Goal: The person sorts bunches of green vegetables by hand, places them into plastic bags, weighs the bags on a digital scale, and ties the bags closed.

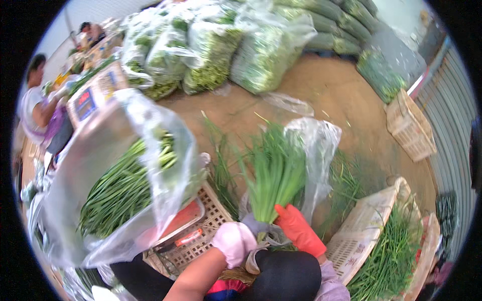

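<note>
My right hand [299, 230], in a red glove, grips the base of a bunch of thin green stalks [275, 173] that stands upright in front of me. A clear plastic bag [316, 145] hangs around the far right side of the bunch. My left hand [234, 243], in a white glove, is closed at the bottom of the same bunch, where crumpled plastic gathers between the two hands. My dark knee sits just below them.
A large clear bag of green stalks [123, 188] lies on a scale with a red tray [181, 218], over a white crate [203, 241]. Crates of greens [386, 251] are at right, an empty crate [409, 125] beyond. Filled bags [226, 50] are piled behind. A person [37, 103] works at left.
</note>
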Available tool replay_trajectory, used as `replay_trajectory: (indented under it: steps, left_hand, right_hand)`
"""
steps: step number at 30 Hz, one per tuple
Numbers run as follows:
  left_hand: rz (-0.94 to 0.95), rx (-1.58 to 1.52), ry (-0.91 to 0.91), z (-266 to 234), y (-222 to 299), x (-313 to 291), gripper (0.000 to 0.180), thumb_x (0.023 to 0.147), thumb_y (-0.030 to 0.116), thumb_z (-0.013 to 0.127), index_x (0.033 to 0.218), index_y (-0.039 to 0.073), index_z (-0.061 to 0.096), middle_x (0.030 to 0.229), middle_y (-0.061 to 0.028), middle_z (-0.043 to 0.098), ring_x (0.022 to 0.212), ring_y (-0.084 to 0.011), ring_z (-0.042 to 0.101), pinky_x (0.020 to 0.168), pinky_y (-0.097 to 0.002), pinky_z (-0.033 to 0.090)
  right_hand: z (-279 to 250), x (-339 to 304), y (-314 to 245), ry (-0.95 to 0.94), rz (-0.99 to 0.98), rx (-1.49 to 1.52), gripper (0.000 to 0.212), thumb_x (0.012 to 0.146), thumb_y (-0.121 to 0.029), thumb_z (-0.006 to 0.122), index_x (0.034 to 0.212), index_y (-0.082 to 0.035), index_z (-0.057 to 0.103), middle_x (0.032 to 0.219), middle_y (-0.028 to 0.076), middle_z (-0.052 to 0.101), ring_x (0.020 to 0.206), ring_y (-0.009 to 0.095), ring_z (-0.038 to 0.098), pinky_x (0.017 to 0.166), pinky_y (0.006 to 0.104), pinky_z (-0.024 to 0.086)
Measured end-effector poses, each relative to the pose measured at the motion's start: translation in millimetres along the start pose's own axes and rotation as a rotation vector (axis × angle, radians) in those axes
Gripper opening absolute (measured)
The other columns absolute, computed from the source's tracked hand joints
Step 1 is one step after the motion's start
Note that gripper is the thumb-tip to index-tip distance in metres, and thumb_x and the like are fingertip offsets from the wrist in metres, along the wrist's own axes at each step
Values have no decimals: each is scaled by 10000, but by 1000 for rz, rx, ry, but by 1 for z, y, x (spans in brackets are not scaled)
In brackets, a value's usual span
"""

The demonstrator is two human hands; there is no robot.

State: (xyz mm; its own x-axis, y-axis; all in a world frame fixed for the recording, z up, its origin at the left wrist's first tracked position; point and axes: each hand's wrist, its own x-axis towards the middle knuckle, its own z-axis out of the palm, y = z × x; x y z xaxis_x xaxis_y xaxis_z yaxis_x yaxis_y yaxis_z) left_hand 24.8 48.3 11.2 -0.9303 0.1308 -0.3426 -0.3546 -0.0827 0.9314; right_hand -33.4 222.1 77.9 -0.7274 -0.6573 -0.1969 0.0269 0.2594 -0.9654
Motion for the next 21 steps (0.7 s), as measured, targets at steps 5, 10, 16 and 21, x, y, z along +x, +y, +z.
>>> replay_trajectory:
  steps: [5, 10, 16, 21]
  left_hand:
    - [318, 1068, 131, 42, 17, -24, 537, 721, 280, 707, 1132, -8, 516, 972, -173, 604, 884, -314, 594, 778, -382, 487]
    - [456, 981, 226, 48, 150, -82, 682, 693, 261, 732, 1234, -15, 423, 1053, -208, 560, 942, -348, 576, 800, -404, 478]
    - [849, 758, 333, 12, 230, -183, 856, 709, 282, 738, 1346, -54, 275, 1208, -257, 481, 1055, -366, 543, 882, -410, 452]
    - [1052, 1318, 1144, -71, 253, -319, 546, 687, 282, 739, 1146, 51, 557, 1142, -184, 534, 1042, -343, 518, 868, -490, 412]
  right_hand:
    - [3, 6, -31, 54, 54, 935, 657, 839, -444, 607, 1325, -60, 389, 1219, 182, 530, 1130, 309, 519, 969, 461, 410]
    - [28, 4, -127, 87, -156, 1069, 616, 858, -325, 605, 1346, -39, 360, 1207, 146, 550, 1110, 282, 538, 955, 436, 434]
    - [31, 3, -224, -71, -590, 922, 552, 885, -151, 542, 1379, -34, 325, 992, 66, 622, 888, 155, 608, 909, 329, 472]
    - [85, 3, -307, -123, -684, 1018, 612, 817, -104, 619, 1365, -44, 354, 950, 62, 607, 792, 143, 594, 880, 348, 496]
